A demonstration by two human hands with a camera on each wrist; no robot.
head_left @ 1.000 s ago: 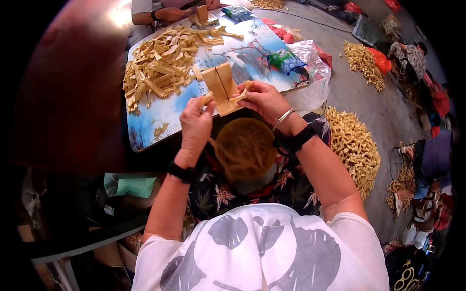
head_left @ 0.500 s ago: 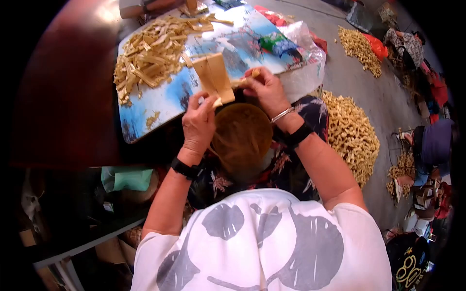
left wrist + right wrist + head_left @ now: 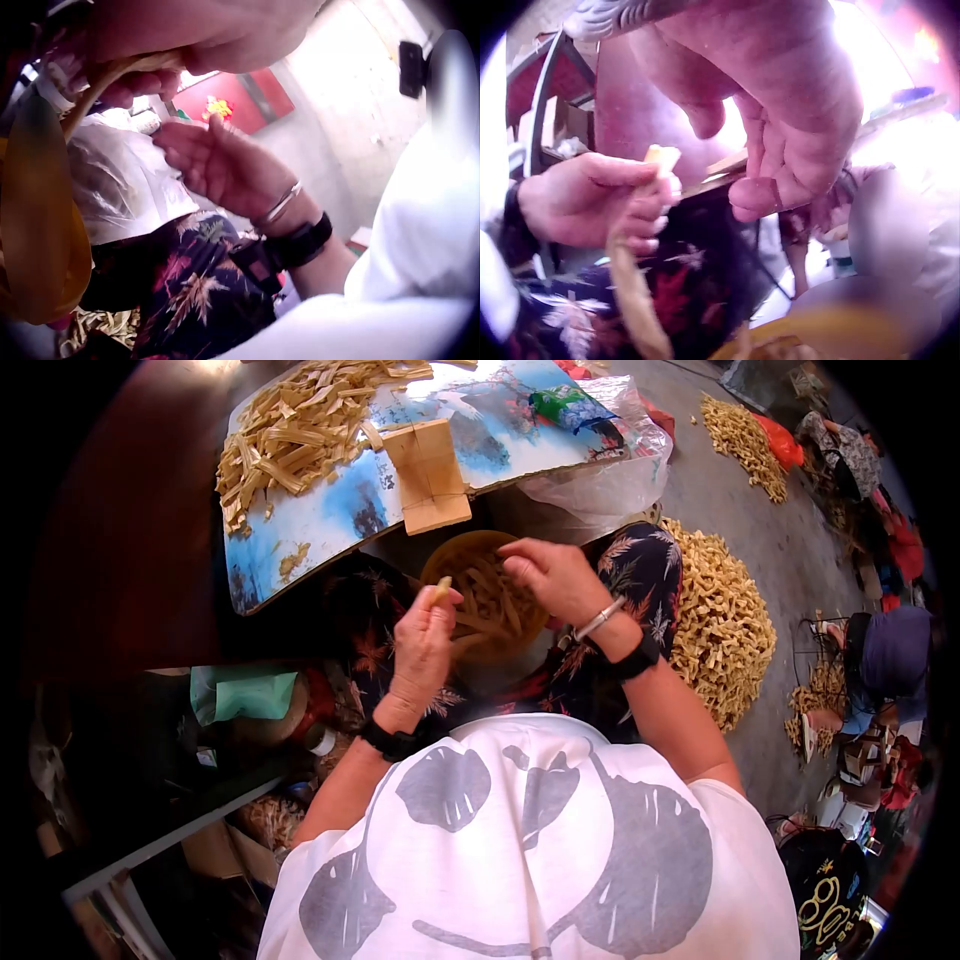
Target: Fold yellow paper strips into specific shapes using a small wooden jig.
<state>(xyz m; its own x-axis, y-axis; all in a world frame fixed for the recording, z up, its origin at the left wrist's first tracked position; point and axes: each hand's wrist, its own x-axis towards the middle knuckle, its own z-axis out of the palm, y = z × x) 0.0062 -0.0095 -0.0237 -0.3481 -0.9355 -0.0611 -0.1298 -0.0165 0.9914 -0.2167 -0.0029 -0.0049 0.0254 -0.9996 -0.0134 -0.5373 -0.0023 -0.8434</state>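
A workshop, judging by yellowish heaps on concrete floor.

I have room over the round yellow bowl near head-view centre; the angled tan wooden stand blocks upper centre.

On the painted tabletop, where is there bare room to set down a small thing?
The painted tabletop is bare between the wooden stand and the green-blue packet; also at the near-left corner, around some crumbs. It is crowded at the far left, under the strip pile.
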